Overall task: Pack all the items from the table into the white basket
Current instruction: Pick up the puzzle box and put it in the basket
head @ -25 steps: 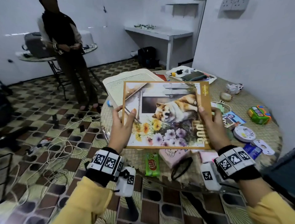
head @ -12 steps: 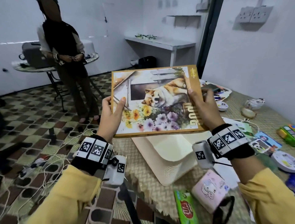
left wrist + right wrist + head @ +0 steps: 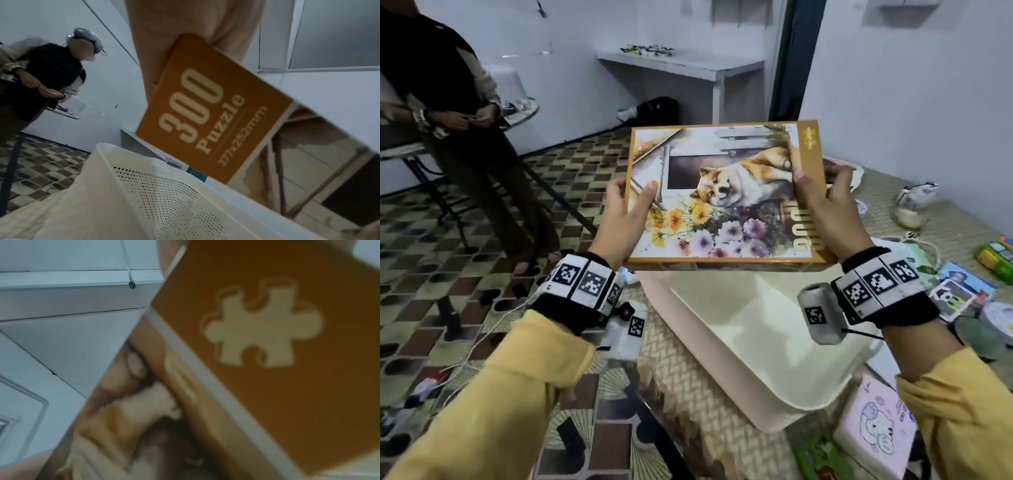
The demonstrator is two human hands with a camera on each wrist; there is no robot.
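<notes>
I hold a flat orange puzzle box (image 3: 726,192) with a dog and flowers on its lid, tilted toward me in the air above the far end of the white basket (image 3: 750,346). My left hand (image 3: 625,219) grips its left edge, thumb on the lid. My right hand (image 3: 822,205) grips its right edge the same way. The left wrist view shows the box's orange side (image 3: 205,113) marked "300 Puzzle" above the perforated basket wall (image 3: 164,194). The right wrist view shows the box's other side (image 3: 267,331) with a puzzle-piece mark. The basket looks empty inside.
On the woven table (image 3: 688,394) lie a pink tissue pack (image 3: 876,431), a green packet (image 3: 822,459), a green toy (image 3: 996,257), cards (image 3: 959,291), a white cable and a small pouch (image 3: 917,195). A person (image 3: 458,113) stands at the far left by another table.
I have lifted the puzzle box from low over the table and carried it up above the basket. My view has shifted so the basket now lies under the box.
</notes>
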